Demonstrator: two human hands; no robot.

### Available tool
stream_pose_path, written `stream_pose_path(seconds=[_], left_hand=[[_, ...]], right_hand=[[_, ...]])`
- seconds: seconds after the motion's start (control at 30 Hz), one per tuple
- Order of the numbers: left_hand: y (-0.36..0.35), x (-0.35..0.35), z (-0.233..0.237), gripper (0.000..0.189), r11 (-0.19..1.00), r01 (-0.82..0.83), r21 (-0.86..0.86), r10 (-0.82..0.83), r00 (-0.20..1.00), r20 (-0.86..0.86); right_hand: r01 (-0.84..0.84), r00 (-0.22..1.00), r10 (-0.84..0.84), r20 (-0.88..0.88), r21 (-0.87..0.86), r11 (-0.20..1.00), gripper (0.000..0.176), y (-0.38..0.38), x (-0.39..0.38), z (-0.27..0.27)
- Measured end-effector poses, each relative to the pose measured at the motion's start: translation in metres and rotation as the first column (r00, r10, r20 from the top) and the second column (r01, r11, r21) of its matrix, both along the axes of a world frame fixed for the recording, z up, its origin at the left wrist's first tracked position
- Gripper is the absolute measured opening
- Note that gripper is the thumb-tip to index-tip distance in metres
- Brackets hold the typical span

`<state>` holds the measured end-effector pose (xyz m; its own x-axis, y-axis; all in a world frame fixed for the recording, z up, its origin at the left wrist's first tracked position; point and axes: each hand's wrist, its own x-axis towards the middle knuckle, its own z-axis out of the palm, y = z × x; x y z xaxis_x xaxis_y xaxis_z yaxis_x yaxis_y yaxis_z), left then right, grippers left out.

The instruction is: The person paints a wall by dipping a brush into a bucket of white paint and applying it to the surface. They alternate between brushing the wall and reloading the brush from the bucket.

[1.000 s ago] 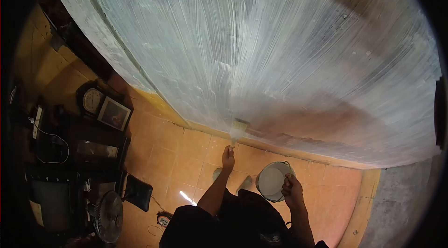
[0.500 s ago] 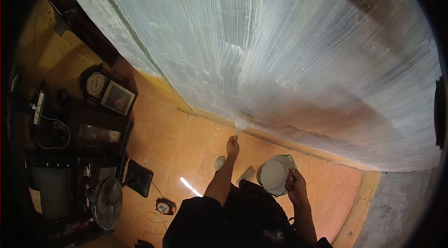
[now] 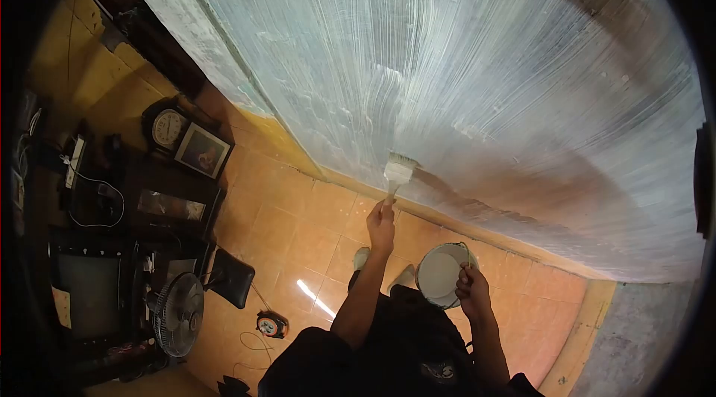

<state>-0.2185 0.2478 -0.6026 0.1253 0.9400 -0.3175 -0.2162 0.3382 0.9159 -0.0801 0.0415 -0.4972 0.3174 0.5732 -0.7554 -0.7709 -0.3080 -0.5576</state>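
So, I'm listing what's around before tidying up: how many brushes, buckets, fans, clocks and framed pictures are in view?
Brush, in the left hand: 1
Bucket, in the right hand: 1
Fan: 1
Clock: 1
Framed picture: 1
Total: 5

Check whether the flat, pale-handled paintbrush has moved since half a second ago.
Yes: the paintbrush has moved up the white-streaked wall, away from the narrow orange strip along its base.

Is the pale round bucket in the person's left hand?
No, the right hand holds this bucket; the left hand, a pale flat brush.
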Motion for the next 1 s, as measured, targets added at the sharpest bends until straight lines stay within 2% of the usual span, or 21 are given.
stream_pose_path(seconds=[0.1,0.17,0.2,0.3,0.37,0.4,0.47,0.5,0.57,0.6,0.67,0.7,0.77,0.8,0.87,0.9,0.97,1.0], left_hand=[[-0.007,-0.012,0.016,0.033,0.999,-0.004,-0.036,0.007,0.997,0.075],[-0.001,-0.013,0.009,0.027,0.997,0.046,0.066,-0.063,0.955,0.291],[0.004,-0.009,0.002,0.027,0.997,0.046,0.063,-0.063,0.954,0.292],[0.013,0.008,-0.050,0.030,0.992,0.093,0.084,-0.110,0.965,0.238],[0.009,0.014,-0.108,0.028,0.992,0.108,0.067,-0.114,0.990,0.080],[0.005,0.016,-0.134,0.028,0.992,0.108,0.065,-0.113,0.990,0.085],[-0.005,0.019,-0.178,0.029,0.998,0.060,-0.004,-0.060,0.997,-0.048],[-0.008,0.019,-0.192,0.029,0.998,0.060,-0.010,-0.060,0.997,-0.047],[-0.016,0.017,-0.214,0.032,0.989,0.044,-0.138,-0.067,0.983,-0.169],[-0.021,0.018,-0.220,0.032,0.988,0.042,-0.147,-0.067,0.983,-0.171],[-0.026,0.021,-0.232,0.030,0.996,-0.056,-0.075,0.031,0.952,-0.304],[-0.028,0.021,-0.229,0.030,0.995,-0.060,-0.074,0.035,0.951,-0.306],[-0.030,0.023,-0.222,0.029,0.996,-0.019,-0.085,-0.022,0.890,-0.456],[-0.029,0.027,-0.211,0.029,0.997,-0.023,-0.080,-0.017,0.890,-0.456],[-0.025,0.035,-0.175,0.029,0.985,-0.011,-0.169,-0.039,0.956,-0.291],[-0.023,0.040,-0.157,0.029,0.986,-0.012,-0.164,-0.037,0.955,-0.294],[-0.018,0.052,-0.118,0.033,0.984,-0.036,-0.174,0.020,0.996,-0.091],[-0.015,0.058,-0.105,0.033,0.987,-0.063,-0.146,0.049,0.994,-0.099]], right_hand=[[0.005,1.000,-0.005,0.006,-0.005,1.000,0.014,0.002,0.000,0.005],[0.012,1.000,-0.012,0.012,-0.020,1.000,0.013,0.003,0.000,0.005],[-0.004,1.000,0.004,0.016,-0.020,1.000,0.013,0.003,0.001,0.004],[-0.032,0.999,0.033,0.015,-0.020,0.999,0.013,0.003,0.004,0.002],[-0.040,0.999,0.040,0.012,-0.021,0.999,0.013,0.001,0.004,0.000],[-0.033,0.999,0.034,0.010,-0.034,0.999,0.013,0.000,0.005,-0.001],[-0.025,1.000,0.026,0.010,-0.050,0.998,0.013,-0.002,0.007,-0.003],[-0.022,1.000,0.023,0.017,-0.055,0.998,0.013,-0.004,0.008,-0.003],[-0.021,0.999,0.022,0.022,-0.070,0.997,0.014,-0.008,0.010,-0.005],[-0.020,1.000,0.021,0.015,-0.064,0.998,0.014,-0.010,0.012,-0.007],[-0.024,1.000,0.025,0.003,-0.058,0.998,0.014,-0.012,0.014,-0.009],[-0.031,1.000,0.031,0.000,-0.053,0.998,0.014,-0.011,0.014,-0.009],[-0.040,0.999,0.039,-0.004,-0.044,0.998,0.014,-0.011,0.015,-0.009],[-0.043,0.999,0.043,0.000,-0.047,0.998,0.014,-0.010,0.016,-0.009],[-0.045,0.999,0.045,0.000,-0.046,0.998,0.014,-0.008,0.016,-0.009],[-0.044,0.999,0.045,0.005,-0.039,0.998,0.014,-0.008,0.017,-0.010],[-0.047,0.999,0.047,0.007,-0.024,0.999,0.013,-0.006,0.018,-0.011],[-0.054,0.999,0.054,0.006,-0.025,0.998,0.013,-0.004,0.021,-0.013]])
